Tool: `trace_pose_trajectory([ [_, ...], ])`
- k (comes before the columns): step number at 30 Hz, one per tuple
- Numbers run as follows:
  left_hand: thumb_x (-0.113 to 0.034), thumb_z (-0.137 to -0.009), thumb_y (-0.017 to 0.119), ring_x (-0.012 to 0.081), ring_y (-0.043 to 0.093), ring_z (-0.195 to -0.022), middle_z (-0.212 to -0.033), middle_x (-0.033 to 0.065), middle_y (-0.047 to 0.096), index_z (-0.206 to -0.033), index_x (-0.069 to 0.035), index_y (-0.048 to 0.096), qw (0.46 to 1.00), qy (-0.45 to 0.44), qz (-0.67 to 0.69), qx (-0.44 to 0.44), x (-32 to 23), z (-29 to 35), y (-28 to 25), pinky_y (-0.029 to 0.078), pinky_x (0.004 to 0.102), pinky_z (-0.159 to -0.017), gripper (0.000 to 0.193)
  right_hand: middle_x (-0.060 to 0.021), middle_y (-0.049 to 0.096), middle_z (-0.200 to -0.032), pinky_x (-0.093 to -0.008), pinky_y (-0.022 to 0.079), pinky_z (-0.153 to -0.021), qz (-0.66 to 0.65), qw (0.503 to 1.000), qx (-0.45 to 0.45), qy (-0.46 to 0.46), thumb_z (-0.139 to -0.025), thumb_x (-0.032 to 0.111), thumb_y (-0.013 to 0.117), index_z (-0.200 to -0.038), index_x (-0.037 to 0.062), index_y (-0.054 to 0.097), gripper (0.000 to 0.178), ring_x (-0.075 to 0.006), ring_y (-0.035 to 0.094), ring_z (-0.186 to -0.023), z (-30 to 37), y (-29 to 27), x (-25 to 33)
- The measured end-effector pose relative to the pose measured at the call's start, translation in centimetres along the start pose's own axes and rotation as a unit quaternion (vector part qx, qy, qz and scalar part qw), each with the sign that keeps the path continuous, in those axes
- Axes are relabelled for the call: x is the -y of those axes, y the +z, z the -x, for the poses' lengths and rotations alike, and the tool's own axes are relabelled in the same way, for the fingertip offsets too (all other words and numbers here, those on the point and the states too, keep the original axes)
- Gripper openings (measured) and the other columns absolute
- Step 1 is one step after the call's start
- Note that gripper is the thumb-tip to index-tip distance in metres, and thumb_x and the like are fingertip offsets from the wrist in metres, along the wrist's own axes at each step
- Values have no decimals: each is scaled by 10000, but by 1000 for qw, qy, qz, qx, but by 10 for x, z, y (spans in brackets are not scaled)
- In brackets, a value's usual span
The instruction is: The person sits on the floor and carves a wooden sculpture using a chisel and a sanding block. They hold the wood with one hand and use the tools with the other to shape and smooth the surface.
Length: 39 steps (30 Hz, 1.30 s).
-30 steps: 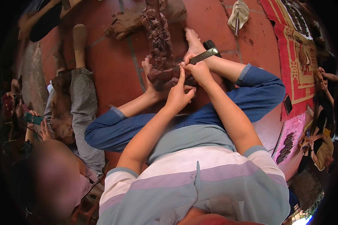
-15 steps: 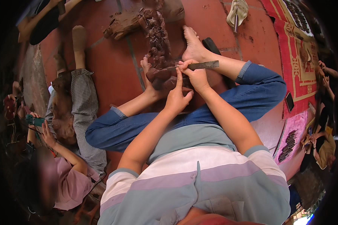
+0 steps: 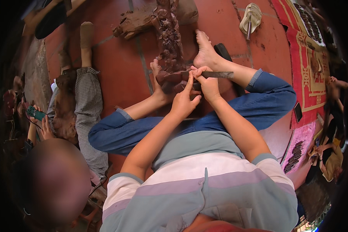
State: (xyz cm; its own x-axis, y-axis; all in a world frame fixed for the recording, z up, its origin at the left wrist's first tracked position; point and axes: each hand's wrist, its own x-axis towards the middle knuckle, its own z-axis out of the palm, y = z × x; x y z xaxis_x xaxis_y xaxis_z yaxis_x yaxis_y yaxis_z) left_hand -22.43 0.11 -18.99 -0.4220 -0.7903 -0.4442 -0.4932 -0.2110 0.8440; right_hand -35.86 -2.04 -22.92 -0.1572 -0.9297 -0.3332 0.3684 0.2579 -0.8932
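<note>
A reddish-brown wood carving (image 3: 169,38) with dense relief lies between my bare feet, its smoother, blockier base (image 3: 173,80) toward me. My right hand (image 3: 208,86) is closed around a flat, dark metal chisel (image 3: 221,74); its long shank sticks out to the right and its working end points left at the base. My left hand (image 3: 184,101) has its index finger stretched forward, the tip beside the chisel's working end at the wood. The left thumb stands apart, while the other left fingers are partly hidden beneath.
A brown log (image 3: 137,24) lies behind the carving. Far right are a pale oval object (image 3: 251,15) with a tool across it, a red patterned mat (image 3: 303,77), a phone (image 3: 297,112) and dark tools on pink cloth (image 3: 295,154). A person at left holds a green power tool (image 3: 36,113).
The view has shifted slightly, moving the carving and feet rightward and down. Both hands keep nearly the same pose at the base. The person at left has leaned farther into view.
</note>
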Motion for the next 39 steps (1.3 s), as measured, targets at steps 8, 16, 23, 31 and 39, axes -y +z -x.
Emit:
trace_pose_trajectory([
  [8,-96,-834,618,191,664,-588,-933,113,718,-1509,-208,-90,999,-14,-20,28,-1,-9,-1,549,305,-598,984,-56,646,-874,-296,501,-882,-50,998,22,23,-847,37,680,-781,48,568,131,-182,635,-1000,-12,-10,0],
  [16,-144,-817,635,284,680,-743,-923,101,718,-1512,-179,-68,999,-22,-34,9,2,-7,9,546,363,-711,989,-64,657,-908,-288,489,-887,2,999,24,25,-858,65,670,-767,45,559,145,-165,621,-1027,-13,-8,2],
  [23,-152,-817,637,285,679,-749,-907,108,717,-1511,-172,-69,997,29,-53,-44,6,8,12,545,368,-707,991,-86,650,-953,-269,499,-848,66,997,37,-17,-861,46,654,-837,65,536,123,-206,618,-1069,-2,1,1],
  [31,-105,-841,606,194,665,-585,-927,112,721,-1489,-124,-148,999,20,-27,-41,-4,0,9,546,298,-590,994,16,592,-735,-213,464,-637,171,984,44,-10,-814,31,651,-781,67,573,91,-70,566,-706,-15,16,23],
  [39,-107,-854,598,182,672,-615,-967,115,715,-1487,-143,-159,999,-17,33,-11,-13,-12,0,552,278,-599,988,13,601,-717,-205,424,-572,132,979,79,132,-793,21,645,-788,82,567,99,-63,553,-679,-42,14,43],
])
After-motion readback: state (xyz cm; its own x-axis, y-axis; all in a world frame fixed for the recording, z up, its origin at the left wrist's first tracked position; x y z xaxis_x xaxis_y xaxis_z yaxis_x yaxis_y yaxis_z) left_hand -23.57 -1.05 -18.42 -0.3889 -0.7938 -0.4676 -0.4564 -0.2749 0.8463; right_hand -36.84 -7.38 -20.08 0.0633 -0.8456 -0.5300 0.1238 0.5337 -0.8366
